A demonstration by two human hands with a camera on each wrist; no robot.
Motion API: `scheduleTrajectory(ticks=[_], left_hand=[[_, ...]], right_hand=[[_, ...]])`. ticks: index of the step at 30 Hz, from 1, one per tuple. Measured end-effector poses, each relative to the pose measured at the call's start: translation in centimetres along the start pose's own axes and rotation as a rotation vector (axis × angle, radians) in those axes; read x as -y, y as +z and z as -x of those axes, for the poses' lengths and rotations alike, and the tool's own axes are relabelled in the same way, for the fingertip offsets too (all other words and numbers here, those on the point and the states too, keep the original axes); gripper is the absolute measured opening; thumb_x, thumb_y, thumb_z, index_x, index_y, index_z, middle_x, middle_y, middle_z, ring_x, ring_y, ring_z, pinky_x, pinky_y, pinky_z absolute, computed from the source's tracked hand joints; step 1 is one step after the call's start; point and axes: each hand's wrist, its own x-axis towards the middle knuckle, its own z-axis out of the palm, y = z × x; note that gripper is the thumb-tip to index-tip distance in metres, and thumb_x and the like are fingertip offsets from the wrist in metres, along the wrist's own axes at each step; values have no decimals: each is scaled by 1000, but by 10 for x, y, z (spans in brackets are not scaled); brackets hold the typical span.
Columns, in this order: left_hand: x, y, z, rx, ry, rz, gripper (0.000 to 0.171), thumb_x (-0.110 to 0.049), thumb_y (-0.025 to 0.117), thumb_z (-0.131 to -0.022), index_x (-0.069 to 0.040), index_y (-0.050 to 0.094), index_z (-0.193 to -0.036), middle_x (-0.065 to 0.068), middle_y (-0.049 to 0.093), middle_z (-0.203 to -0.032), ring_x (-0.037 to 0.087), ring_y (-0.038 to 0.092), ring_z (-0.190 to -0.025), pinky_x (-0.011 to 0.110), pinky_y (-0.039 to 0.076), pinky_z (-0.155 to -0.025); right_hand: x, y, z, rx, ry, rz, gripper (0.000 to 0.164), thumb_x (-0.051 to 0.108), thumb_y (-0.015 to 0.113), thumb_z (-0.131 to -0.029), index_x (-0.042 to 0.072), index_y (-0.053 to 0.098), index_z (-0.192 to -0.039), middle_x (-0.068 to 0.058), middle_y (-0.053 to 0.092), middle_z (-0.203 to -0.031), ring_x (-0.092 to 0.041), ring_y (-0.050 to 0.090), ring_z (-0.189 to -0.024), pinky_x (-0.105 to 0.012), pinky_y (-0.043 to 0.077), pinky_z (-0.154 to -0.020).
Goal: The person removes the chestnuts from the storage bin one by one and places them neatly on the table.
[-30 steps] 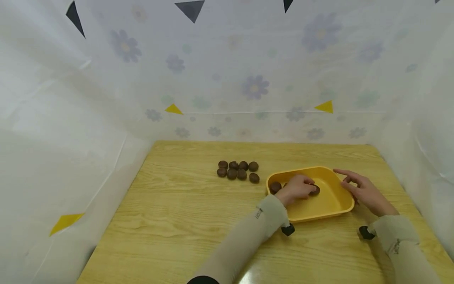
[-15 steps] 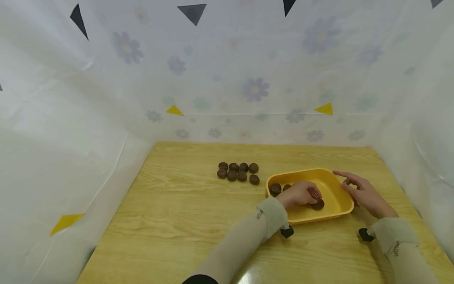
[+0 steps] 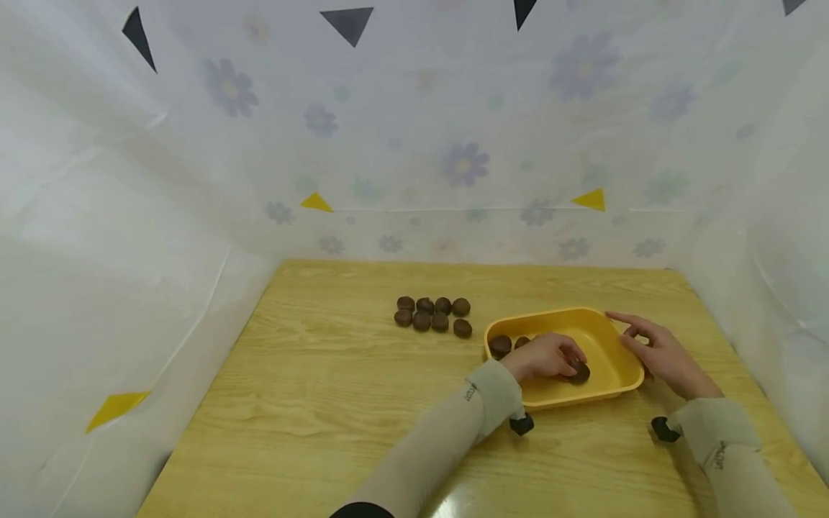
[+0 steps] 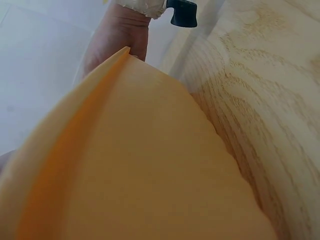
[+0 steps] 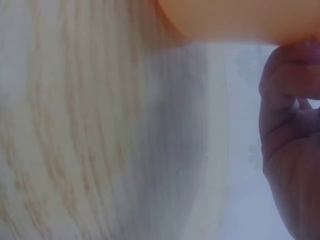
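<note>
In the head view a yellow tray (image 3: pixel 612 367) sits on the right half of the table. My left hand (image 3: pixel 542 356) reaches inside it and has its fingertips on a brown chestnut (image 3: pixel 579 373), pinching it near the tray floor. Two more chestnuts, one of them this chestnut (image 3: pixel 500 345), show in the left end, partly behind that hand. My right hand (image 3: pixel 667 358) holds the tray's right end, with index finger and thumb at the rim. Seen from the right wrist, curled fingers (image 5: pixel 290 80) touch the outer wall from below. The tray's outer wall (image 4: pixel 150 150) fills the left wrist view.
Left of the tray, several chestnuts (image 3: pixel 422 321) lie in two short rows on the wood-grain table (image 3: pixel 311 388). White flowered sheeting (image 3: pixel 463 129) encloses the table at the back and both sides.
My left hand has brought the chestnut toward the near side of the tray, then stayed nearly still. One more chestnut has come into sight at the left end. My right hand keeps its place.
</note>
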Motion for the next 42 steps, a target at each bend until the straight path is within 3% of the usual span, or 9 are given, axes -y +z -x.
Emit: scheduleTrajectory(ticks=[10, 17, 29, 42], left_hand=[[-2, 1, -2, -14, -1, 1, 21, 5, 73, -93, -8, 77, -109, -1, 67, -89, 7, 60, -76, 21, 53, -67], [-2, 3, -1, -34, -15, -60, 23, 1, 76, -92, -13, 78, -110, -5, 68, -92, 5, 59, -79, 20, 52, -70], [1, -2, -1, -31, -19, 2, 24, 0, 75, -93, -12, 79, -113, -4, 71, -100, 6, 61, -84, 21, 54, -73], [-5, -5, 1, -44, 32, 57, 26, -1, 75, -94, -14, 79, -116, -7, 68, -102, 4, 61, -89, 21, 56, -77]], right_hand=[[1, -2, 2, -6, 11, -6, 48, 22, 46, -113, 6, 41, -159, -19, 51, -107, -30, 48, -49, -38, 48, -43], [2, -3, 3, 1, 40, -28, 48, 25, 45, -113, 8, 43, -158, -13, 54, -104, -31, 46, -46, -38, 48, -42], [0, 0, -1, 1, 18, -8, 47, 25, 45, -113, 7, 44, -157, -16, 56, -102, -30, 46, -45, -38, 48, -41], [1, 1, 1, -3, 36, 2, 48, 28, 46, -113, 10, 43, -158, -21, 55, -105, -32, 46, -46, -39, 48, -42]])
